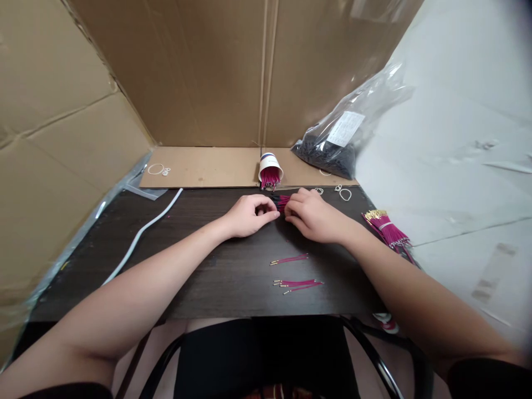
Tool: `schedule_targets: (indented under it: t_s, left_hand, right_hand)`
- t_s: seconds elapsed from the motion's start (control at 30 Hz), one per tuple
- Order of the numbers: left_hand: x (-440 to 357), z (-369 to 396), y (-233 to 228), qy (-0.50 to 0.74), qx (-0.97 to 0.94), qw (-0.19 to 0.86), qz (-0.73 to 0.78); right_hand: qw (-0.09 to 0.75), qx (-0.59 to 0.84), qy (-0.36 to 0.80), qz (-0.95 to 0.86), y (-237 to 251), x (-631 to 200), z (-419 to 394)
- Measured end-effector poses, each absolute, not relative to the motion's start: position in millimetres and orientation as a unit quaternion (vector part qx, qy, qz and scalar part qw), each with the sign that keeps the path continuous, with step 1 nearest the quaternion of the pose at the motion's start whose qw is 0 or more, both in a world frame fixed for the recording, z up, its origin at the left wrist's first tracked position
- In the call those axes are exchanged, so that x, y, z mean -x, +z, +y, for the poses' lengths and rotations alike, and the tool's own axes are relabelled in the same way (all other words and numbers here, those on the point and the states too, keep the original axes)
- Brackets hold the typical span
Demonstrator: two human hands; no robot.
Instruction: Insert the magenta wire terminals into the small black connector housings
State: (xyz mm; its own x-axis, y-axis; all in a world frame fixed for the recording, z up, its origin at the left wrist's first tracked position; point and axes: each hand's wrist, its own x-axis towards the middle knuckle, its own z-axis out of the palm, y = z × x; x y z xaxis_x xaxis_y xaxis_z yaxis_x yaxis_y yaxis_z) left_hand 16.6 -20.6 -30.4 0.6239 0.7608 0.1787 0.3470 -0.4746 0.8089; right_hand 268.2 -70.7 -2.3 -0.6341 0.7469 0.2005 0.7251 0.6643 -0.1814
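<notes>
At the far middle of the dark table lies a bundle of magenta wires (pixel 284 202) with black ends pointing left. My right hand (pixel 313 215) is closed over the right part of this bundle, its fingers curled. My left hand (pixel 252 215) is at the black ends, thumb and forefinger pinched together; what they hold is hidden. Just behind the hands, a paper cup (pixel 270 161) lies tipped towards me, full of more magenta wires (pixel 270 177). Nearer me are several loose magenta wires (pixel 297 284) with gold-coloured ends and a smaller group of wires (pixel 290 259).
A tied bundle of magenta wires (pixel 387 227) lies at the table's right edge. Behind it stands a clear bag of black pieces (pixel 328 152). Rubber bands (pixel 344 193) lie near a cardboard strip (pixel 208 166). A pale tube (pixel 143 230) runs along the left. Cardboard walls (pixel 199 72) enclose the back and left.
</notes>
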Motion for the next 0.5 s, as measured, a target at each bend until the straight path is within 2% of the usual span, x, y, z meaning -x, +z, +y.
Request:
schedule_targets:
  t_s: [0.33,0.5]
  left_hand:
    - [-17,-21,-29,0.261,-0.822,0.369,0.346]
    - [-16,-21,-29,0.252,-0.826,0.380,0.331]
  right_hand:
    - [0.085,0.429,0.028,-0.899,-10,-265,-70]
    - [0.141,0.409,0.048,-0.900,-9,-257,-75]
